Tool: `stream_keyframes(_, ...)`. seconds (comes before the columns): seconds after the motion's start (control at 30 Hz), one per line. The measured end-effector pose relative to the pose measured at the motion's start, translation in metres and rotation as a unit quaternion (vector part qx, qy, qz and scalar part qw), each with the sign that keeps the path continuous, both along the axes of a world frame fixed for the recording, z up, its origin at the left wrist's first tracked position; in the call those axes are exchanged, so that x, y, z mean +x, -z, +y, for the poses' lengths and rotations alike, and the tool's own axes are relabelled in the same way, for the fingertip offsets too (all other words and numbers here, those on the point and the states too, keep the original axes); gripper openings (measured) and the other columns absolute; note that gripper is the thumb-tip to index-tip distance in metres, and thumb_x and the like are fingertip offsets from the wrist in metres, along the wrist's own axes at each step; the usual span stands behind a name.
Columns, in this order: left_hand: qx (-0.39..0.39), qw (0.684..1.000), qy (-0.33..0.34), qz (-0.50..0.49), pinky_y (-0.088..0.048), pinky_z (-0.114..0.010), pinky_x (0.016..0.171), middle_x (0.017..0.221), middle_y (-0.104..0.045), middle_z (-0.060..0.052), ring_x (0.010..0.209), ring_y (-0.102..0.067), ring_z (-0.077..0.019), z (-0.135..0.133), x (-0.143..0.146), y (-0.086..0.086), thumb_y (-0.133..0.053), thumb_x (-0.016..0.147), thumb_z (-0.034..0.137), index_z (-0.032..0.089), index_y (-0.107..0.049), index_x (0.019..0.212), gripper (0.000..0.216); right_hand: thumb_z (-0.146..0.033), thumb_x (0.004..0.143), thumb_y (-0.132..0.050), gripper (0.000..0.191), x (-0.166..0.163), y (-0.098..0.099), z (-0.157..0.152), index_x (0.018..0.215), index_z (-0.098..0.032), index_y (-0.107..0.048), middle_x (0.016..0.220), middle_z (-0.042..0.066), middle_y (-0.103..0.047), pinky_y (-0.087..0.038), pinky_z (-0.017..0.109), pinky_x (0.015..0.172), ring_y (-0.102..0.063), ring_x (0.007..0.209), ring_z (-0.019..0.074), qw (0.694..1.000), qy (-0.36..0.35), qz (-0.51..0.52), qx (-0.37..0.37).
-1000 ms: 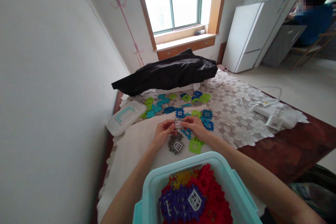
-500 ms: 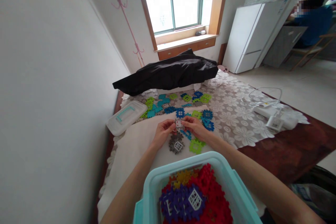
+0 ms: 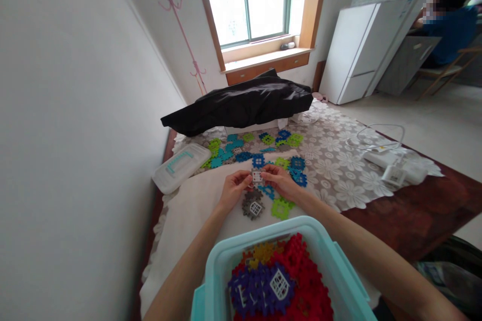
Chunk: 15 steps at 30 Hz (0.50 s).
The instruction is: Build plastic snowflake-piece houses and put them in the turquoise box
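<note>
Between my two hands is a small grey building piece with a white window insert (image 3: 257, 176). My left hand (image 3: 236, 185) pinches its left side, and my right hand (image 3: 277, 180) pinches its right side. Just below them on the white cloth lie dark grey interlocking pieces (image 3: 253, 205), one carrying a white arched window. A lime green piece (image 3: 280, 208) rests under my right wrist. Beyond my fingers is a dark blue square piece (image 3: 258, 161). Nearest to me stands a turquoise bin (image 3: 312, 225) holding red, purple and yellow pieces.
Several blue, teal and green pieces (image 3: 235, 145) are spread over the patterned tablecloth (image 3: 339, 160). A clear lid (image 3: 182, 168) lies at the left by the wall. A black cover (image 3: 241, 105) lies across the back. White devices with cables (image 3: 391, 163) are at right; a person (image 3: 452, 25) sits beyond.
The small piece in my hands has tipped slightly, so its white window faces me more fully. Both hands keep their hold in nearly the same place.
</note>
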State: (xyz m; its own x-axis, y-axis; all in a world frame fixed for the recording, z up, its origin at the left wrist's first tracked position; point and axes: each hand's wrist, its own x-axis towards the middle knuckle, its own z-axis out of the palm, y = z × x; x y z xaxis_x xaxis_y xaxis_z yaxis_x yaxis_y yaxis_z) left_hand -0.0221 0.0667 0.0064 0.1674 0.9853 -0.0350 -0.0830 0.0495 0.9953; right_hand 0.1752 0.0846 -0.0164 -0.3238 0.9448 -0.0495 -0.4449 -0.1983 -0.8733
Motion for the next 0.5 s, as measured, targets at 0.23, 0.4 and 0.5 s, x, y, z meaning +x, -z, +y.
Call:
stream_keyframes(0.23,0.002,1.0,0.003,-0.018,-0.061,-0.028,0.06,0.075,-0.071,0.0,0.063,-0.066,-0.0151,-0.001,0.001,-0.003,-0.089,0.073,0.047,0.018,-0.068,0.113,0.054,-0.047,0.066,-0.094,0.051,-0.001,-0.003,-0.004,0.105,-0.023,-0.071,0.081,-0.001,-0.069,-0.048,0.025,0.058,-0.059,0.061,0.0124,1.0,-0.021,0.022,0.005)
stream_keyframes(0.4,-0.017,0.999,0.028,-0.02,-0.061,-0.029,0.06,0.078,-0.071,-0.001,0.065,-0.067,-0.0161,-0.001,0.0,0.0,-0.086,0.076,0.049,0.018,-0.068,0.1,0.043,-0.051,0.076,-0.087,0.045,-0.003,-0.009,-0.01,0.109,-0.025,-0.074,0.09,0.002,-0.072,-0.052,0.027,0.068,-0.064,0.073,0.015,0.997,-0.052,0.034,0.038)
stream_keyframes(0.5,-0.022,0.999,0.024,-0.03,-0.061,-0.029,0.061,0.082,-0.072,-0.003,0.067,-0.067,-0.016,0.0,-0.001,0.0,-0.084,0.078,0.052,0.017,-0.072,0.097,0.041,-0.054,0.078,-0.085,0.043,-0.004,-0.01,-0.01,0.104,-0.022,-0.075,0.089,0.004,-0.074,-0.052,0.029,0.071,-0.066,0.078,0.017,0.996,-0.056,0.03,0.054)
